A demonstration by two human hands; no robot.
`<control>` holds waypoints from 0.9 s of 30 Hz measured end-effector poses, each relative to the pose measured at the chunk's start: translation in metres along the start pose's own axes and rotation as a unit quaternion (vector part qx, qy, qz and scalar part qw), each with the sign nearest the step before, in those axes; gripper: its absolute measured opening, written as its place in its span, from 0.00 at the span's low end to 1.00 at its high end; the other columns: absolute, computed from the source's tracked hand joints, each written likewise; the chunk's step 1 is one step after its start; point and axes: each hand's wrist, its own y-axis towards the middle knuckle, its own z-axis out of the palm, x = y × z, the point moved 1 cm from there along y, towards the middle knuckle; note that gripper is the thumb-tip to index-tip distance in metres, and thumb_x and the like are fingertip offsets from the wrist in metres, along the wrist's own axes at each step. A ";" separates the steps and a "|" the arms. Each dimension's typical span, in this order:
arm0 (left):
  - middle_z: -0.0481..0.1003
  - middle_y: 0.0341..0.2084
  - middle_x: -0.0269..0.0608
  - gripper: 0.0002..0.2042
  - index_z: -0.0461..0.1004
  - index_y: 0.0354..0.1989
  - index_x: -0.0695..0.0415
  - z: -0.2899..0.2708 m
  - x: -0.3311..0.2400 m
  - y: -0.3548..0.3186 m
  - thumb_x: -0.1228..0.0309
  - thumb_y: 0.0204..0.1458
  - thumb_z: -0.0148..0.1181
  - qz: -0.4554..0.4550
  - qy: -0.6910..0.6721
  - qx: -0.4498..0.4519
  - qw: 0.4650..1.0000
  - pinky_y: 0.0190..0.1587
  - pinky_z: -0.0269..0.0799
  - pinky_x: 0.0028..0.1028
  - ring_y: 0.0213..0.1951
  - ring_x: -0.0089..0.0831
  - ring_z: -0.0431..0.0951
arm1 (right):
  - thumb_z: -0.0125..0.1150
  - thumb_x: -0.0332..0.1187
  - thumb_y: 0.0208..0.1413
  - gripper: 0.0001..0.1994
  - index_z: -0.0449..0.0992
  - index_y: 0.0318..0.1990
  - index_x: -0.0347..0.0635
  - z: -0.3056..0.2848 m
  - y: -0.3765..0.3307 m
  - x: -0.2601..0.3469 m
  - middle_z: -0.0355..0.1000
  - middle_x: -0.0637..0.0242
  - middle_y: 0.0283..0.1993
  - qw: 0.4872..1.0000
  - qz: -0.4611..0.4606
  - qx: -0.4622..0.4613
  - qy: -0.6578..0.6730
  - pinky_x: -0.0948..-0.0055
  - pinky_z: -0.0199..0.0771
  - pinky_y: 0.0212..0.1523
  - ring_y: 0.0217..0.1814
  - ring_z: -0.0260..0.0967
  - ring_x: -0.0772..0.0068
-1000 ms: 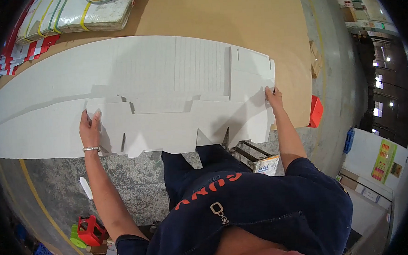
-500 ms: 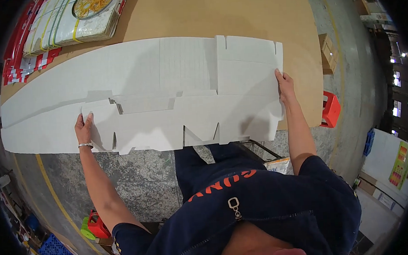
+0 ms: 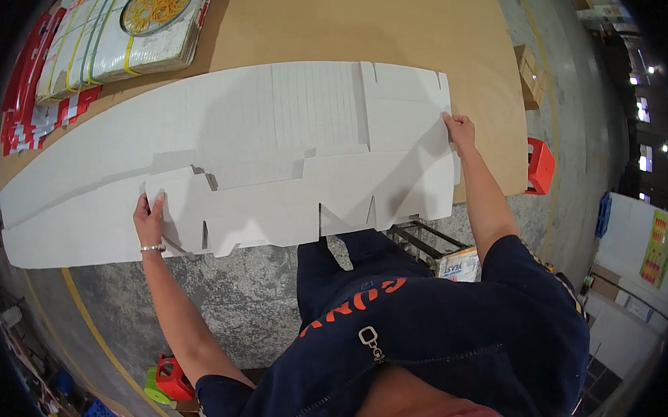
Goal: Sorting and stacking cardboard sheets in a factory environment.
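Note:
A white die-cut cardboard piece (image 3: pixel 296 199) with slots and notched edges lies over a larger white cardboard sheet (image 3: pixel 216 113) on the table. My left hand (image 3: pixel 150 218), a band at its wrist, is closed on the die-cut piece's left edge, thumb on top. At the far right, my right hand (image 3: pixel 460 132) pinches the right edge of the same piece, fingers partly hidden beneath. The near edge of the piece reaches past the table toward my body.
Brown board covers the table (image 3: pixel 485 65). At back left, a strapped stack of white flat cardboard (image 3: pixel 99 58) bears a bowl of yellow rubber bands (image 3: pixel 156 10), beside red printed sheets (image 3: pixel 22 104). Red stools (image 3: pixel 539 166) and a cardboard box (image 3: pixel 529 77) stand right of the table.
The die-cut piece has turned slightly. My left hand has shifted a little right and toward me, my right hand slightly left; both keep their hold.

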 end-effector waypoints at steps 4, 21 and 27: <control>0.69 0.49 0.41 0.29 0.64 0.55 0.66 -0.024 0.023 -0.011 0.54 0.53 0.55 -0.039 -0.276 0.066 0.958 0.54 0.60 0.27 0.50 0.26 0.67 | 0.64 0.46 0.47 0.24 0.71 0.45 0.37 -0.018 -0.041 0.031 0.71 0.55 0.44 0.958 -0.220 -0.073 -0.170 0.63 0.69 0.48 0.46 0.69 0.57; 0.71 0.47 0.46 0.22 0.65 0.53 0.66 0.007 0.033 -0.046 0.63 0.55 0.56 -0.078 -0.289 -0.006 0.954 0.48 0.70 0.33 0.46 0.33 0.73 | 0.47 0.53 0.56 0.34 0.49 0.67 0.49 0.053 -0.206 0.101 0.40 0.61 0.71 0.703 -0.611 0.292 -0.218 0.52 0.30 0.69 0.74 0.33 0.60; 0.75 0.40 0.46 0.16 0.69 0.48 0.69 0.046 -0.117 -0.121 0.70 0.55 0.55 0.101 -0.037 -0.107 0.988 0.43 0.71 0.28 0.38 0.28 0.74 | 0.48 0.50 0.55 0.34 0.50 0.66 0.49 0.053 -0.204 0.079 0.40 0.62 0.72 0.712 -0.617 0.262 -0.210 0.53 0.29 0.70 0.74 0.33 0.60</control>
